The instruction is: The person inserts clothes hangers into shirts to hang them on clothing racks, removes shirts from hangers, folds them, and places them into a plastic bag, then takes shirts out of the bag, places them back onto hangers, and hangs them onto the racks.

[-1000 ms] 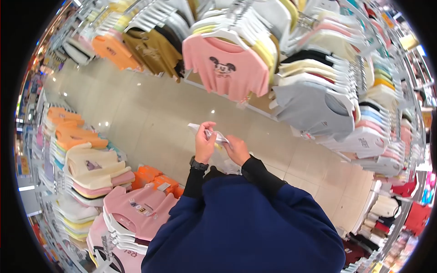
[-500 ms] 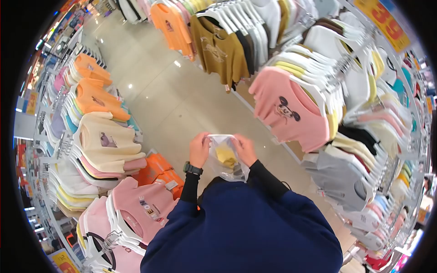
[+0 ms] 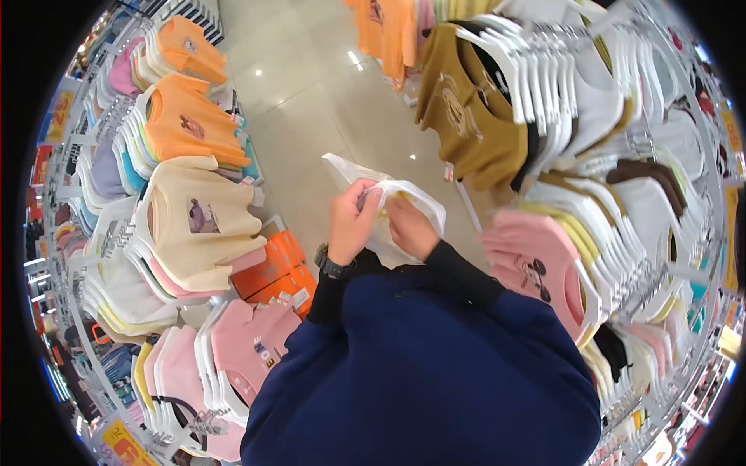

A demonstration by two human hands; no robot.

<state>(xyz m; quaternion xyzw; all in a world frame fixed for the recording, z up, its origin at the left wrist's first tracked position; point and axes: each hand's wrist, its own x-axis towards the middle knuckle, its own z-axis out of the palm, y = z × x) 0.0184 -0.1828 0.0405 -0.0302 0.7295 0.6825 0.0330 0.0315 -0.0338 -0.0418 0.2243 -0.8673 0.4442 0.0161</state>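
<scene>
In front of my chest is a white, see-through plastic bag (image 3: 434, 203), its mouth turned up towards me. My left hand (image 3: 353, 223) is closed on the bag's left rim, with a dark watch on the wrist. Curled fingers of my right hand (image 3: 413, 231) are inside the bag's opening, close to the left hand. A little yellow shows in the bag by the right fingertips. The fingertips are partly hidden, and what they grip I cannot make out.
Racks of hanging clothes flank a tiled aisle (image 3: 299, 140). On the left hang an orange shirt (image 3: 175, 124) and a cream shirt (image 3: 175, 221), with orange boxes (image 3: 276, 268) below. A brown shirt (image 3: 466, 109) and a pink shirt (image 3: 524, 256) hang on the right.
My right hand has gone from the bag's right rim into its mouth. The bag has tilted, and its left corner now sticks up past my left hand. The view has shifted along the aisle.
</scene>
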